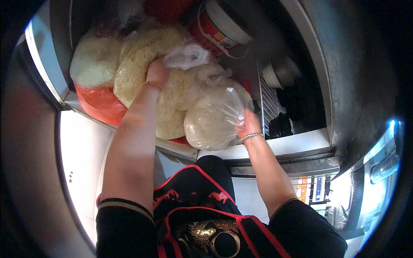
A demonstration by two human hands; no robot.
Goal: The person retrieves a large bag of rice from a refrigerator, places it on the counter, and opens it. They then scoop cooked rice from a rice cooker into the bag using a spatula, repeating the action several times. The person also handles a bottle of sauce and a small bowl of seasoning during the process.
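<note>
My right hand (251, 122) grips the gathered plastic of a clear bag of pale noodles (208, 121), which sits at the front edge of a cabinet compartment. My left hand (158, 71) reaches in among the bags, its fingers hidden against a large clear bag of yellowish noodles (134, 69). A tied white plastic knot (192, 56) lies just right of that hand. Further left rests another bag of pale noodles (93, 63), on top of a red plastic bag (100, 103).
A red and white bucket (219, 29) with a handle leans behind the bags. To the right are a wire rack (268, 100), a pale round container (271, 75) and dark objects (280, 125). The white cabinet sill (297, 142) runs along the front.
</note>
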